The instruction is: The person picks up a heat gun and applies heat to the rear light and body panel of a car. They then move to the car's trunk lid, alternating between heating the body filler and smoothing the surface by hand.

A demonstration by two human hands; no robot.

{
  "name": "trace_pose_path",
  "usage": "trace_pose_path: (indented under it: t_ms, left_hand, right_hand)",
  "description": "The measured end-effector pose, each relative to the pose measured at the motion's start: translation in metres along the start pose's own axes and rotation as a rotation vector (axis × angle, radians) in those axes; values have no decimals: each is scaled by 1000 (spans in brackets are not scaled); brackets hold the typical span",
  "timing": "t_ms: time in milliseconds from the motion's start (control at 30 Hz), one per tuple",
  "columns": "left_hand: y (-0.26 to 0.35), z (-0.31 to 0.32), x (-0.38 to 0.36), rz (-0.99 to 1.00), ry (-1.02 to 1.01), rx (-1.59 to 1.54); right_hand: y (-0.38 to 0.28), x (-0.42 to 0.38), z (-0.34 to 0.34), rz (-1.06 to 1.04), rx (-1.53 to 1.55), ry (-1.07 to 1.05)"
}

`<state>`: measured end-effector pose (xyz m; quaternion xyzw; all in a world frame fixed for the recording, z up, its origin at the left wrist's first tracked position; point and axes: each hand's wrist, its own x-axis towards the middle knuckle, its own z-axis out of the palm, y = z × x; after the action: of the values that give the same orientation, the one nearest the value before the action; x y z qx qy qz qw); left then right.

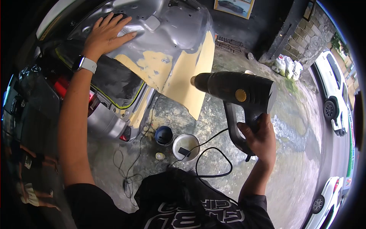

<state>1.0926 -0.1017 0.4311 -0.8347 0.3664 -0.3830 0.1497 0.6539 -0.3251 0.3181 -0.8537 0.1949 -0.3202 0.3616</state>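
My right hand [260, 135] is wrapped round the handle of a black heat gun [238, 89]. Its nozzle points left, close to the cream filler-coated edge of a raised grey car trunk lid [179, 32]. A black cord trails from the gun down past my shirt. On the lid's inner metal face lies my left hand [108, 33], flat with fingers spread, a watch [84, 64] on that wrist. Cream filler [183, 84] covers the lid's lower right part in patches and a broad band.
Below the lid are the car's trunk opening and rear bumper [110, 122]. A blue bucket [164, 134], a white basin [187, 145] and cords sit on the stained concrete floor. White sacks [289, 66] lean by the wall; parked white cars [331, 84] stand at right.
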Motion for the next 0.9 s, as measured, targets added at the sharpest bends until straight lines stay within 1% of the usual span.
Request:
trace_pose_path:
  t_ms: [33, 100, 167, 233, 267, 333, 367, 433, 533, 567, 633, 733, 867, 900]
  left_hand:
    - [-1, -2, 0, 8, 4, -2]
    - [0, -4, 1, -6, -54, 37]
    - [-1, -2, 0, 4, -47, 35]
    - [0, -2, 1, -11, -56, 40]
    - [2, -5, 1, -9, -65, 43]
    - [0, -5, 2, 7, -63, 45]
    - [-1, -4, 2, 17, -63, 47]
    - [-2, -4, 3, 25, -58, 46]
    - [-1, -2, 4, 27, -61, 45]
    - [-2, -2, 4, 25, -67, 50]
    - [-3, 1, 4, 35, -68, 51]
    - [-6, 5, 5, 44, -58, 50]
    - [-6, 3, 5, 54, -57, 41]
    - [-6, 3, 5, 57, -52, 44]
  right_hand:
    - [2, -5, -4, 4, -11, -18]
    - [12, -14, -8, 29, -3, -25]
    - [22, -24, -9, 54, 2, -36]
    - [31, -35, -9, 114, 96, -23]
    - [36, -41, -11, 120, 96, -19]
    - [44, -51, -15, 128, -73, -31]
    - [46, -55, -15, 134, -70, -26]
    - [49, -63, -16, 212, 90, -56]
    - [53, -75, -19, 291, 54, -89]
    - [58, -79, -17, 298, 53, -87]
    - [73, -87, -10, 262, 180, -35]
    - [75, -94, -12, 315, 124, -73]
    - [66, -98, -16, 352, 94, -68]
    - [68, -100, -18, 406, 90, -80]
